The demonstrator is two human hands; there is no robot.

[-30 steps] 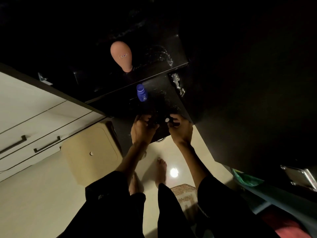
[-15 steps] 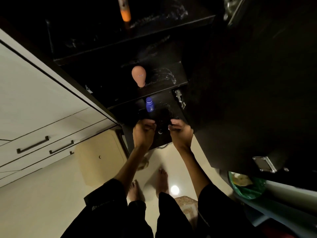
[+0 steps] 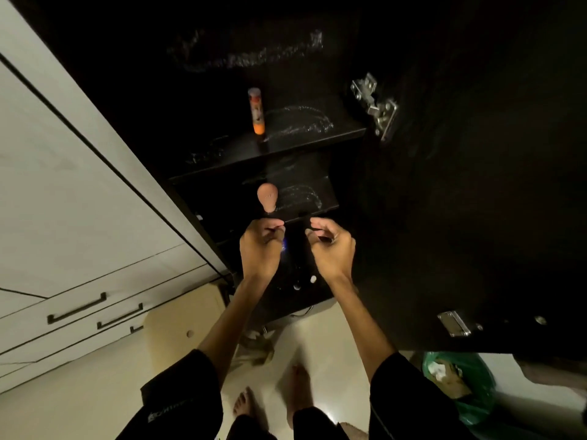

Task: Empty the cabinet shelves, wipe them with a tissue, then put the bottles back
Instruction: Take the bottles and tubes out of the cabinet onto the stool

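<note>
Black shelves (image 3: pixel 286 147) hold two bottles: orange (image 3: pixel 256 111), pink (image 3: pixel 267 196)

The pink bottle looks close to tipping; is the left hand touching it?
Cannot tell: in the head view the left hand overlaps the pink bottle base.

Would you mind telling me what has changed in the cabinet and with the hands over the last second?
Both hands have lifted off the lowest shelf: the left hand and right hand now hover higher, fingers curled, each seemingly pinching something small and dark. The blue bottle is now mostly hidden behind the left hand. The pink bottle and orange bottle stayed on their shelves.
</note>
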